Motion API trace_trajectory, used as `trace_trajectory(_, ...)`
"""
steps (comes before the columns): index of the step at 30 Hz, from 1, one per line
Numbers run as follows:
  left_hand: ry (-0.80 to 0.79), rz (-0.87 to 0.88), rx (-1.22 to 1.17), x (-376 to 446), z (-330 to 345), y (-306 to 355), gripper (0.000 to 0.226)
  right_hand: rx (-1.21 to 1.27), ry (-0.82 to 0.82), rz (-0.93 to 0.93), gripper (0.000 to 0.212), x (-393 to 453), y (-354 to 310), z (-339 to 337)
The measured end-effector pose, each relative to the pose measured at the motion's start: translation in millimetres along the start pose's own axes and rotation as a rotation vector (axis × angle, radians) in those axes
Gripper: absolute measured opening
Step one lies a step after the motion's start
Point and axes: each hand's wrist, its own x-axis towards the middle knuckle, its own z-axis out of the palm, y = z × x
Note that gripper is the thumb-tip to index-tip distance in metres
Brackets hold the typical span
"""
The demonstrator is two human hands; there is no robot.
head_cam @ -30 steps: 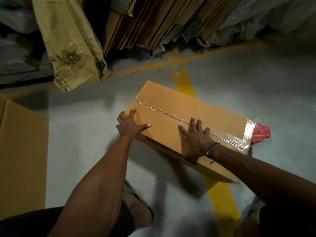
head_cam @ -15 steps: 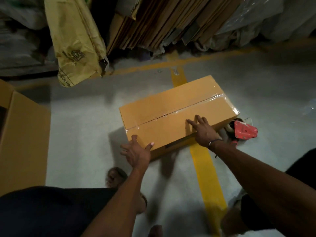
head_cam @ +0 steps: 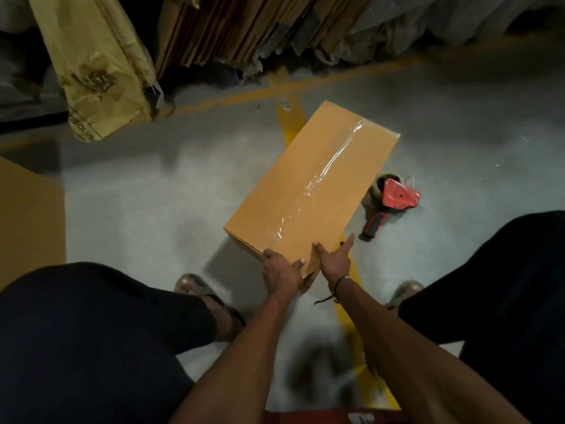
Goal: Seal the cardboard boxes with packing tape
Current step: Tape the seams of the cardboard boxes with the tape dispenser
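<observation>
A brown cardboard box (head_cam: 308,179) lies on the concrete floor, its long side running away from me, with clear packing tape (head_cam: 324,172) along the top seam. My left hand (head_cam: 281,272) grips the box's near end, thumb on top and fingers over the edge. My right hand (head_cam: 334,260) rests against the near right corner with straight fingers. A red tape dispenser (head_cam: 394,200) with a dark handle lies on the floor just right of the box.
Another cardboard box (head_cam: 30,221) stands at the left edge. A yellow paper sack (head_cam: 94,65) and stacked flattened cartons (head_cam: 238,29) lean at the back. Yellow floor lines (head_cam: 286,110) run under the box. My knees and sandalled feet (head_cam: 211,295) flank my arms.
The box has been turned on the floor, from lying across my view to pointing away from me. Both hands moved from its long side to its near end.
</observation>
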Motion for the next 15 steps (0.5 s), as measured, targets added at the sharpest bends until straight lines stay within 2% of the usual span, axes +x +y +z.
trace_trajectory(2,-0.064,0.023,-0.022,8.9,16.3,-2.4,0.078,0.022,-0.053,0.133,0.103,1.0,15.3,-13.9)
trace_trajectory(4,-0.164,0.043,-0.067,8.9,21.3,4.8,0.062,0.042,-0.172,0.235,0.101,-1.1,23.9,-29.0)
trace_trajectory(6,-0.276,0.055,-0.114,-5.1,12.9,21.2,0.045,0.250,-0.316,0.334,0.096,-7.3,27.0,-39.9)
trace_trajectory(8,-0.344,0.096,-0.078,-10.3,6.0,31.2,0.036,0.386,-0.373,0.319,0.091,-7.0,30.6,-48.4)
trace_trajectory(10,-0.206,0.178,0.064,-9.3,-3.6,37.1,0.038,0.366,-0.367,0.239,0.080,1.9,36.8,-54.2)
trace_trajectory(13,0.153,0.301,0.199,1.4,-21.9,39.0,0.023,0.335,-0.385,0.198,0.069,17.3,39.9,-64.1)
trace_trajectory(15,0.223,0.366,0.305,13.7,-30.4,34.0,0.030,0.343,-0.381,0.187,0.071,35.6,39.7,-72.4)
